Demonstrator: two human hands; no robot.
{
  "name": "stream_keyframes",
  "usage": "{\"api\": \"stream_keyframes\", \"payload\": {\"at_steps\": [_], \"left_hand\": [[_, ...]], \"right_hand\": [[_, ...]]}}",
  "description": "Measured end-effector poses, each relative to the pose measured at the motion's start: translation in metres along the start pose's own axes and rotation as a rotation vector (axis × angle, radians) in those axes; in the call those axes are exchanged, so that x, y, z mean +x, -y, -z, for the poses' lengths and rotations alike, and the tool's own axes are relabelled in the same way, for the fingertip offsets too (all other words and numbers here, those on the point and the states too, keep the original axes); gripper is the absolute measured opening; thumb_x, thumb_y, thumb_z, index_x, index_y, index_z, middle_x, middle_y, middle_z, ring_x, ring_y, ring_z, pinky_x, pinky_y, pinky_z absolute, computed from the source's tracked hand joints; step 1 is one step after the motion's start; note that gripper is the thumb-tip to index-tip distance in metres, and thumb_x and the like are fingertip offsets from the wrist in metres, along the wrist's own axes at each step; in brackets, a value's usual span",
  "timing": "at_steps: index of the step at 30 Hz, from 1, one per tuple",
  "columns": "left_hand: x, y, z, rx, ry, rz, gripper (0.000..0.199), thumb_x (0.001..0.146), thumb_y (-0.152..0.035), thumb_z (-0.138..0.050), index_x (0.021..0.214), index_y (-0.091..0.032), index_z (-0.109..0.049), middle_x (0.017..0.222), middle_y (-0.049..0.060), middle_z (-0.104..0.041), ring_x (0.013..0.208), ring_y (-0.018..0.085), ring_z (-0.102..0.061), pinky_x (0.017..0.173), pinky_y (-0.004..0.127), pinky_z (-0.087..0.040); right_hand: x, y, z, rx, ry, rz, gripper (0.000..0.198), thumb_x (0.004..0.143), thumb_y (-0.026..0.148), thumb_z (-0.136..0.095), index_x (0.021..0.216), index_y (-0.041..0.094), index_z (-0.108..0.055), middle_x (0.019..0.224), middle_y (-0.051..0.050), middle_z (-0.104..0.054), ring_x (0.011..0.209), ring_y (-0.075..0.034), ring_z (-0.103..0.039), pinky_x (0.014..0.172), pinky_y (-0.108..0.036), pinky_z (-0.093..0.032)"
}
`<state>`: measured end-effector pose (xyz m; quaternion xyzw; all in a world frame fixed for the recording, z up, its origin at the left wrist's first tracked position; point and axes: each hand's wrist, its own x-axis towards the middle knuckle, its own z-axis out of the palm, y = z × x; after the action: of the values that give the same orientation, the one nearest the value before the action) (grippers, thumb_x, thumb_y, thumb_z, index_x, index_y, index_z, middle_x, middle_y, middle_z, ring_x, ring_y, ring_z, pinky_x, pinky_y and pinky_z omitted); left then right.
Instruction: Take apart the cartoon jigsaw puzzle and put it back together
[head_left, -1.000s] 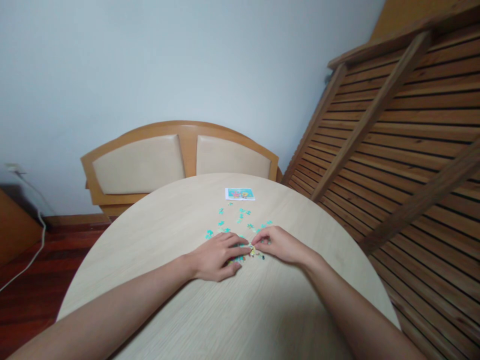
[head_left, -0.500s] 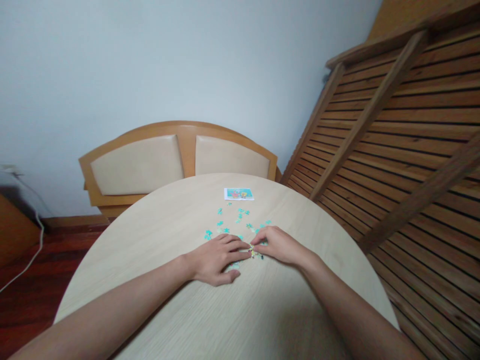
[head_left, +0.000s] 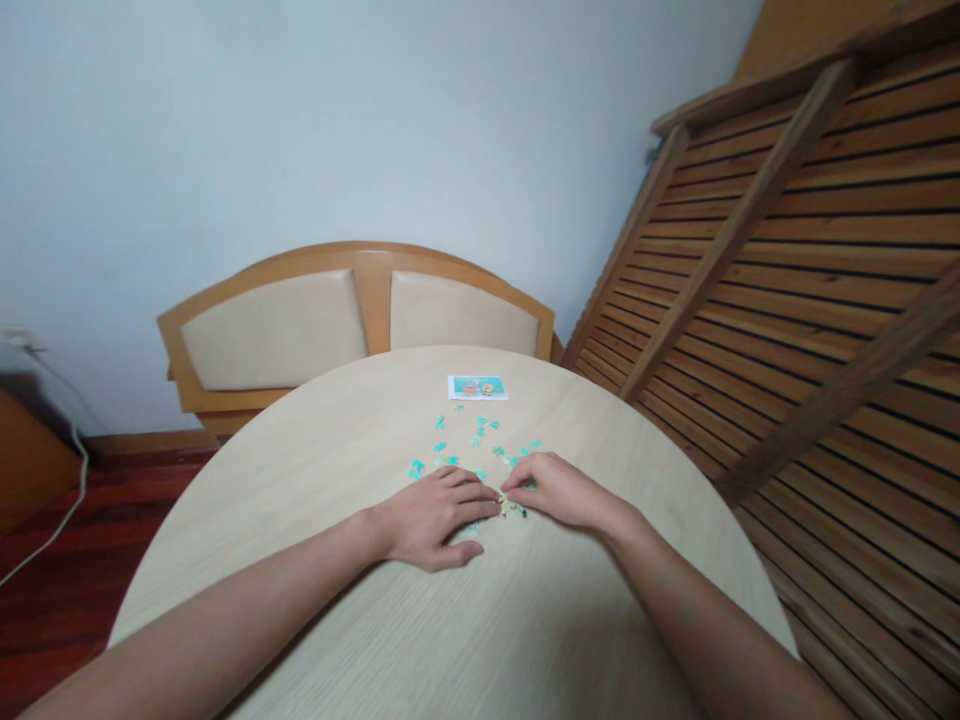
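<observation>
My left hand lies flat on the table with its fingers stretched out, partly covering some joined jigsaw pieces. Close to its fingertips, my right hand pinches thumb and forefinger together on a small jigsaw piece, mostly hidden by the fingers. Yellowish pieces sit between the two hands. Several loose turquoise jigsaw pieces are scattered beyond them. At the far side rests a small picture card with cartoon figures on a turquoise ground.
The round pale wooden table fills the front. Behind it stands a headboard with cream panels against the wall. A slatted wooden frame leans at the right. At the left a white cable hangs to the dark red floor.
Both hands stay almost in place. The yellowish pieces between the fingertips have shifted slightly, and the left fingers have moved a touch.
</observation>
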<state>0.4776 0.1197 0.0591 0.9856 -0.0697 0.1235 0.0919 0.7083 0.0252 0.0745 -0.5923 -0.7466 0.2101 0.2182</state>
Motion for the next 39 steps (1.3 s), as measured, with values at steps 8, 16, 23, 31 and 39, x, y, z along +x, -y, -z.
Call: {"api": "stream_keyframes", "payload": {"at_steps": [8, 16, 23, 31, 39], "left_hand": [[-0.003, 0.002, -0.002, -0.016, -0.019, 0.004, 0.053, 0.092, -0.039, -0.055, 0.141, -0.021, -0.048, 0.139, 0.011, -0.058, 0.126, 0.031, -0.052, 0.109, 0.045, -0.037], [-0.003, 0.003, -0.003, -0.031, -0.03, 0.017, 0.051, 0.092, -0.036, -0.056, 0.14, -0.022, -0.049, 0.139, 0.009, -0.059, 0.127, 0.029, -0.051, 0.111, 0.045, -0.037], [-0.002, 0.005, -0.005, -0.015, -0.053, 0.08, 0.046, 0.092, -0.035, -0.055, 0.136, -0.022, -0.053, 0.136, 0.009, -0.061, 0.125, 0.03, -0.053, 0.109, 0.046, -0.039], [-0.002, 0.004, -0.003, -0.048, -0.079, 0.076, 0.038, 0.091, -0.029, -0.054, 0.128, -0.021, -0.055, 0.127, 0.009, -0.064, 0.12, 0.027, -0.056, 0.108, 0.042, -0.041], [-0.003, 0.007, -0.004, -0.047, -0.101, 0.099, 0.032, 0.082, -0.022, -0.057, 0.114, -0.019, -0.057, 0.115, 0.009, -0.065, 0.108, 0.025, -0.06, 0.1, 0.038, -0.046]], "right_hand": [[-0.01, -0.01, 0.017, -0.011, -0.035, -0.178, 0.015, 0.078, 0.029, -0.068, 0.079, 0.016, -0.076, 0.071, -0.002, -0.072, 0.067, -0.017, -0.062, 0.06, -0.024, -0.042], [-0.01, 0.007, 0.01, -0.029, 0.077, -0.2, 0.019, 0.07, 0.031, -0.075, 0.085, 0.018, -0.076, 0.075, -0.001, -0.072, 0.066, -0.016, -0.063, 0.058, -0.023, -0.041], [-0.01, 0.016, 0.01, -0.05, 0.133, -0.223, 0.015, 0.072, 0.022, -0.068, 0.084, 0.017, -0.076, 0.075, -0.002, -0.073, 0.067, -0.017, -0.063, 0.059, -0.023, -0.041], [-0.01, 0.02, 0.006, -0.109, 0.11, -0.205, 0.018, 0.068, 0.016, -0.066, 0.084, 0.017, -0.073, 0.077, -0.003, -0.071, 0.067, -0.016, -0.061, 0.058, -0.023, -0.04], [-0.01, 0.016, 0.004, 0.1, 0.15, -0.163, 0.02, 0.072, 0.013, -0.061, 0.09, 0.017, -0.071, 0.074, 0.0, -0.069, 0.066, -0.014, -0.061, 0.057, -0.021, -0.042]]}}
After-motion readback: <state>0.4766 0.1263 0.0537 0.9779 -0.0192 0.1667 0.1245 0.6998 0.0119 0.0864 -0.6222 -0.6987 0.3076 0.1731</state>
